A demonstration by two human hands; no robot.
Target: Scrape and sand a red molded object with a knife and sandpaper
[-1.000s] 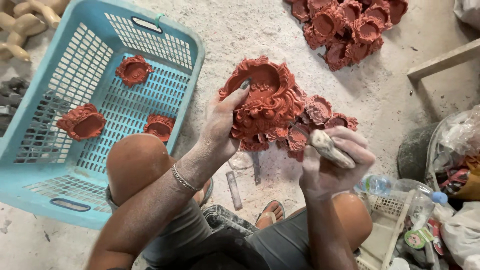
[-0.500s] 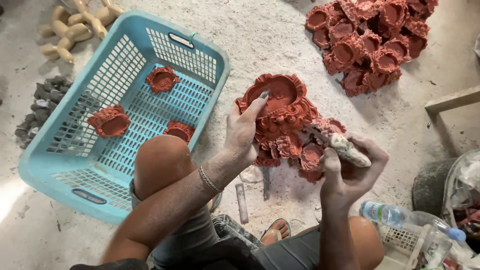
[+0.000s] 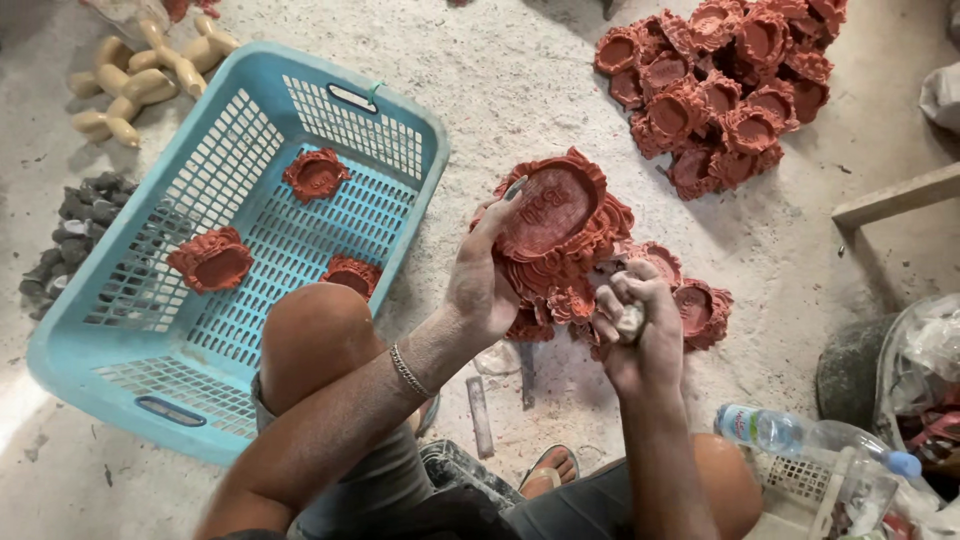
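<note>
Basket [image 3: 150, 350] holds 3 clay lamps [image 3: 212, 259].

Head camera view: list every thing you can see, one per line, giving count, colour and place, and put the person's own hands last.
Basket: one, light blue, floor at left.
Clay pieces in basket: three, red-brown, on its floor.
Held clay piece: one, red-brown, centre.
Clay pile: many, red-brown, top right.
Peanut-shaped pieces: several, tan, top left.
Dark lumps: a heap, grey, left edge.
Bottle: one, clear plastic, lower right.
Left hand: grips the held piece.
Right hand: closed on a small pale object.
</note>
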